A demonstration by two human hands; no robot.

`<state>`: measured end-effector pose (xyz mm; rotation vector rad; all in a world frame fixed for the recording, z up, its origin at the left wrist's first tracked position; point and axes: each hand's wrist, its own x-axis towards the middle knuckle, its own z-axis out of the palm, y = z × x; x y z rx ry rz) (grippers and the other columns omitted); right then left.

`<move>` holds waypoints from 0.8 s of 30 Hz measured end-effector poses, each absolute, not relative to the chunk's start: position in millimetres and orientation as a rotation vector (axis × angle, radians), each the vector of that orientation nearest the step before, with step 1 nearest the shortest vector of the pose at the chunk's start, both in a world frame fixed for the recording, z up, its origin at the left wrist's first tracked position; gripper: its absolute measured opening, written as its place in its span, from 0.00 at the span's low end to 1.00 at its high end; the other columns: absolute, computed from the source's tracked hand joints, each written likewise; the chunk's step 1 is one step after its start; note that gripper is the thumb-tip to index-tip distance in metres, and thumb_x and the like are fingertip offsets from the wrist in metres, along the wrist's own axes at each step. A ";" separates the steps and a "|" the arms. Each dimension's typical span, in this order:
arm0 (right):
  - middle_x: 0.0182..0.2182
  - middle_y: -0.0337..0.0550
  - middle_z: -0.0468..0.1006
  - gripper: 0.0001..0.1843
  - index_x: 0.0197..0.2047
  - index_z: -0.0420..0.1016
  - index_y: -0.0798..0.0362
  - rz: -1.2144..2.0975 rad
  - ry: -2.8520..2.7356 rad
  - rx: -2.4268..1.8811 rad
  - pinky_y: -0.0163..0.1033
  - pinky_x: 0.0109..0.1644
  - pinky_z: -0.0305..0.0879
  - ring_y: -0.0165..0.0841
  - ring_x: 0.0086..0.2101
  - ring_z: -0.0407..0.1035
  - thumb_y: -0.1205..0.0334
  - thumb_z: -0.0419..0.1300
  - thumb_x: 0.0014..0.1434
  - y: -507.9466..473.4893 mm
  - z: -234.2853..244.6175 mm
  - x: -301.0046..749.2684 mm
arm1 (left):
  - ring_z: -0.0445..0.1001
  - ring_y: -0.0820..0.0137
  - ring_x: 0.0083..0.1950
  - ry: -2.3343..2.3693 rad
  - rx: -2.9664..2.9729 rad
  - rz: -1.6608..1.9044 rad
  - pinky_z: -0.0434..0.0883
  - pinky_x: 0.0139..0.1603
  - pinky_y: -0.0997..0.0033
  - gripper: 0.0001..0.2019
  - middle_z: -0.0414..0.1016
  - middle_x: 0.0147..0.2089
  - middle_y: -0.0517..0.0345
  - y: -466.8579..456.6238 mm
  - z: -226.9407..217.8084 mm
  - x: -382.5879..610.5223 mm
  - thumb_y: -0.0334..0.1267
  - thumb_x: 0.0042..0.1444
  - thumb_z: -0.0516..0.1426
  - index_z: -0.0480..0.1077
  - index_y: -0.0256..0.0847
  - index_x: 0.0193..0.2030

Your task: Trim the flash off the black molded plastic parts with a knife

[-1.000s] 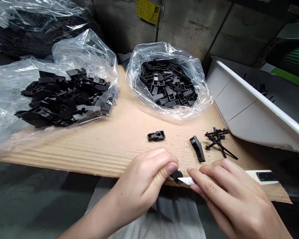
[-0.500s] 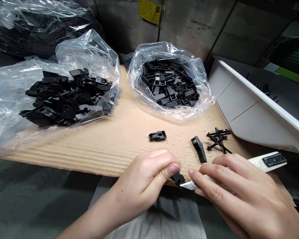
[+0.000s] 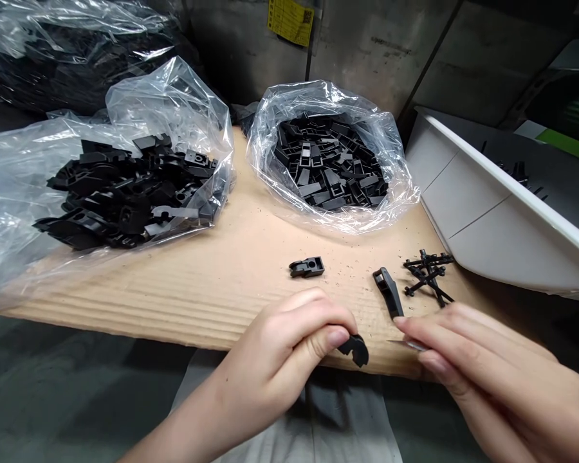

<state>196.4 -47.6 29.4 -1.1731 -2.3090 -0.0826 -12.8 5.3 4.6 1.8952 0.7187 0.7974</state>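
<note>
Near the front edge of the cardboard, my left hand (image 3: pixel 299 347) is closed around a black plastic part (image 3: pixel 357 350); its hooked, C-shaped end sticks out past my thumb. My right hand (image 3: pixel 502 373) grips a utility knife (image 3: pixel 412 344), with the blade pointing left, a short gap away from the part. Most of the knife's handle is hidden by my fingers. Just beyond my right fingertips lies a long black lever-like part (image 3: pixel 388 292). A smaller black part (image 3: pixel 307 267) rests further left on the cardboard.
Black sprue pieces (image 3: pixel 428 276) lie beside a white bin (image 3: pixel 511 199) on the right. Two clear plastic bags stand behind: the left bag (image 3: pixel 174 96) and the middle bag (image 3: pixel 400 173), both holding many black parts. The cardboard (image 3: pixel 174 302) ends just under my hands.
The knife blade has come away from the black part, and my right hand has moved right and turned. More of the part's hooked end shows in my left hand.
</note>
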 end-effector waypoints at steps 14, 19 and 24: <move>0.35 0.36 0.78 0.10 0.41 0.69 0.46 0.607 -1.338 -1.478 0.28 0.33 0.71 0.28 0.31 0.74 0.64 0.56 0.54 -41.5 -2.8 125.5 | 0.71 0.76 0.34 0.815 1.706 0.969 0.68 0.34 0.83 0.10 0.70 0.36 0.63 0.8 -0.5 -9.8 0.30 0.60 0.49 0.70 0.45 0.40; 0.25 0.33 0.73 0.13 0.47 0.64 0.45 0.865 -1.244 -1.319 0.24 0.22 0.66 0.22 0.20 0.68 0.64 0.54 0.58 -39.4 -8.3 124.4 | 0.72 0.74 0.39 0.898 1.721 1.101 0.69 0.38 0.83 0.10 0.72 0.36 0.61 -1.8 -0.2 -7.8 0.27 0.58 0.51 0.71 0.43 0.38; 0.28 0.39 0.71 0.16 0.54 0.59 0.48 0.907 -1.404 -1.241 0.25 0.18 0.64 0.22 0.18 0.63 0.62 0.45 0.63 -39.4 -5.9 149.3 | 0.70 0.74 0.42 0.941 1.818 1.154 0.68 0.38 0.82 0.12 0.71 0.41 0.62 -6.5 -3.8 -8.7 0.24 0.57 0.52 0.70 0.45 0.42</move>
